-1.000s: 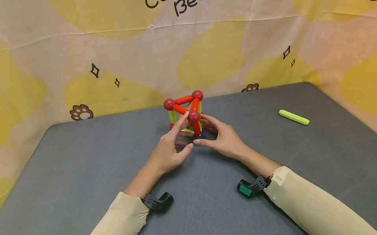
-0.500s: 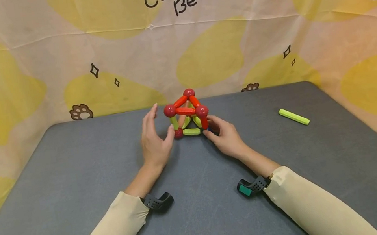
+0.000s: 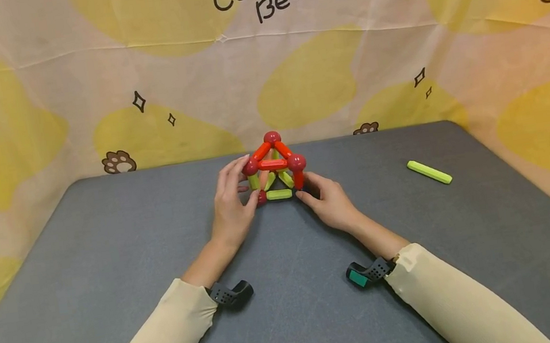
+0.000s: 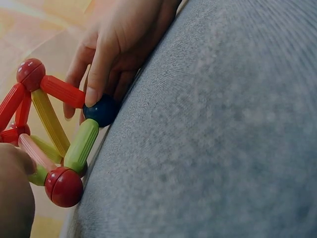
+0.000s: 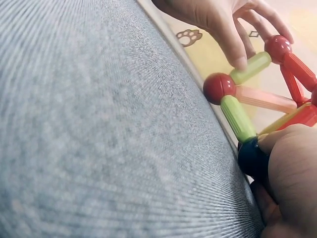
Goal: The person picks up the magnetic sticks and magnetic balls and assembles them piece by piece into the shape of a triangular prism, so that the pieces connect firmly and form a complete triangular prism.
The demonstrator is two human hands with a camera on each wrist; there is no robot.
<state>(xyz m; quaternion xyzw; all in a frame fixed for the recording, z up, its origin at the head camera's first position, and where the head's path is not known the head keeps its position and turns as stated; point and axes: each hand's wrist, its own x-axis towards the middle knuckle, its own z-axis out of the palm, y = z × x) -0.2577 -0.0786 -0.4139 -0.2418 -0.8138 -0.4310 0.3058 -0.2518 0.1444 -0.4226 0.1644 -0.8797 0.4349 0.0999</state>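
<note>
A prism-shaped frame of magnetic rods and balls stands mid-table, its top triangle made of red rods (image 3: 273,165) and red balls (image 3: 272,137). Green rods (image 3: 279,194) form its base, with yellow and pink ones slanting between. My right hand (image 3: 332,201) pinches the dark blue ball (image 4: 100,111) at the front right lower corner, thumb on it. On the other side my left hand (image 3: 230,206) holds the left green upright rod (image 5: 251,68), thumb by the lower red ball (image 5: 219,89) and fingers up at the top ball. The left fingertips are partly hidden behind the frame.
A loose light green rod (image 3: 429,172) lies on the grey table (image 3: 293,308) to the right. Behind the table hangs a cloth (image 3: 304,75) with yellow patches and lettering.
The frame has turned so a red rod faces front. My left hand let go, swung out left, then closed in on the left upright. My right hand stays at the blue ball.
</note>
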